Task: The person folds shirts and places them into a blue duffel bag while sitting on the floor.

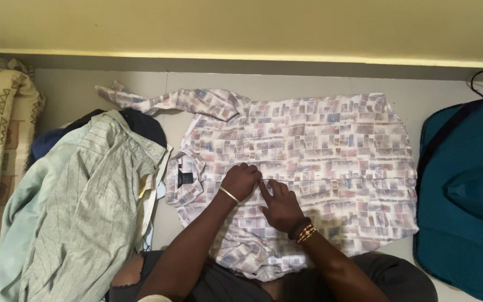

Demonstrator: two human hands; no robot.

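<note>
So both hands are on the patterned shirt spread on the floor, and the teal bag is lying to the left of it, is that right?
Not quite. In the head view the teal bag lies to the right of the patterned shirt; a pile of clothes is on the left. The rest holds: the left hand and right hand both rest on the shirt spread on the floor.

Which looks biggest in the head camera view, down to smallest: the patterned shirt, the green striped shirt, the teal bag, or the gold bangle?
1. Patterned shirt, spread flat.
2. Green striped shirt, bunched up.
3. Teal bag, partly cut off by the picture's edge, so its place against the green shirt is unsure.
4. Gold bangle on the left wrist.
</note>
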